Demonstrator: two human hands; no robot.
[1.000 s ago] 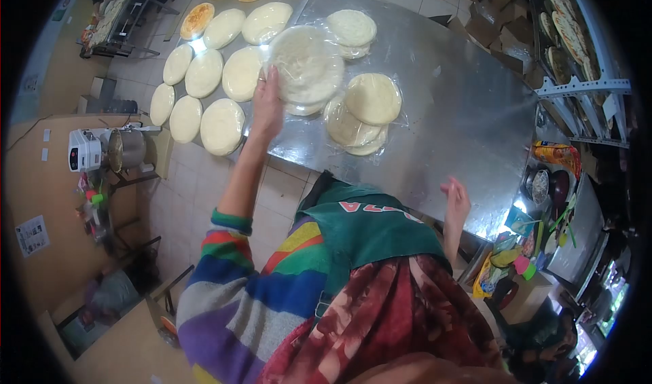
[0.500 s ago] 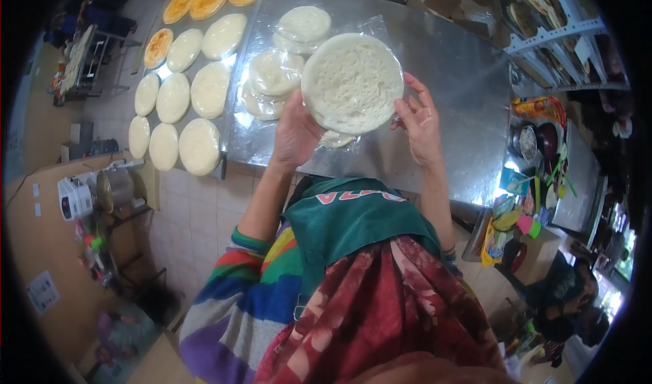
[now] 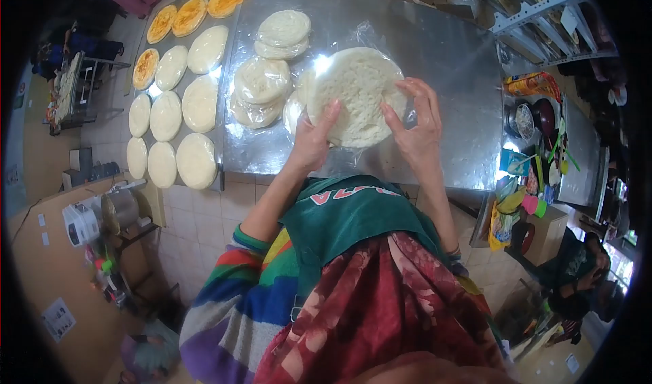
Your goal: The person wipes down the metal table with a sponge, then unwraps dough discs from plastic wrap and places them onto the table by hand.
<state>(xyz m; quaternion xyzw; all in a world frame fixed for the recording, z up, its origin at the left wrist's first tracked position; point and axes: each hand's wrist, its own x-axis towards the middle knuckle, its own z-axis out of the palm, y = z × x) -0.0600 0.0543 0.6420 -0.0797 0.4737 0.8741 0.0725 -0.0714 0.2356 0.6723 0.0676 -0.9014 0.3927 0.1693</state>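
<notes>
A round pale flatbread in clear plastic [image 3: 356,92] is held up over the metal table [image 3: 455,92]. My left hand [image 3: 316,136] grips its lower left edge, thumb on top. At its right edge my right hand [image 3: 418,122] is closed on it, thumb and fingers bent over the face. Part of another wrapped bread [image 3: 293,111] shows behind it. To the left lie two piles of wrapped breads, one at the back [image 3: 284,31] and one nearer [image 3: 260,85].
Left of the table, a rack surface carries several plain rounds [image 3: 199,103] and several orange-topped ones [image 3: 190,16]. Metal shelving [image 3: 540,17] stands at the back right. Bowls and utensils [image 3: 523,121] sit at the right. A person [image 3: 577,275] is at the lower right.
One second ago only my left hand held a wrapped bread, and my right hand was apart. Now both hands hold it, further right over the table. The view has shifted too.
</notes>
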